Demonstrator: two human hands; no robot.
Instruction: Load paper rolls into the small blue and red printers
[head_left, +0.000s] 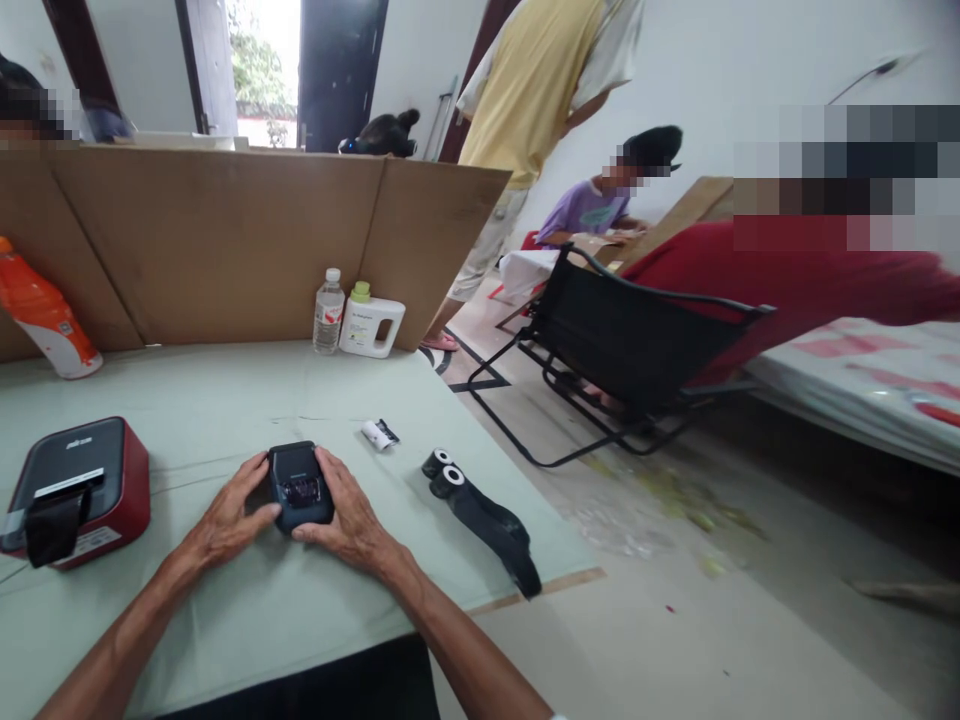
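Note:
A small dark blue-black device (298, 485), box-shaped with rounded corners and a glossy dark window, is on the green-covered table. My left hand (236, 515) grips its left side, thumb near the lower corner. Along the right edge my right hand (351, 515) closes round it, thumb across the front. Beyond my right fingers lies a small white roll (380, 434) with a dark end. Further right are black rolls with white cores (448, 470), beside a long black curved item (491, 525). A red and black label printer (82, 490) stands left of my left hand.
A cardboard screen (247, 250) borders the table's back. Before it stand an orange bottle (49, 310), a clear water bottle (328, 312) and a white jug (371, 322). Right of the table are a black folding chair (630, 330) and several people.

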